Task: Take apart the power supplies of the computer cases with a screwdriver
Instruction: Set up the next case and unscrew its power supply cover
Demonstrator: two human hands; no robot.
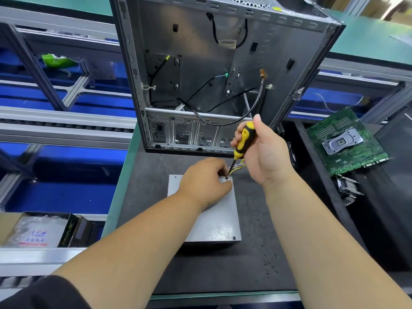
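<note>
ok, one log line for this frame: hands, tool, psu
right hand: grips screwdriver | tip: on far-right corner screw of power supply | left hand: rests on power supply

Legible text is sparse. "PRIME" appears in yellow-green capitals, running lengthwise along the dark side of a box (pixel 71 233) at the lower left. Beside it, a clear plastic bag (pixel 36 230) carries blue and red printing too blurred to read. The green motherboard (pixel 345 141) at the right bears rows of white silkscreen lettering, too small to make out. A pale label (pixel 104 69) behind the frame rails at the upper left is likewise illegible.
</note>
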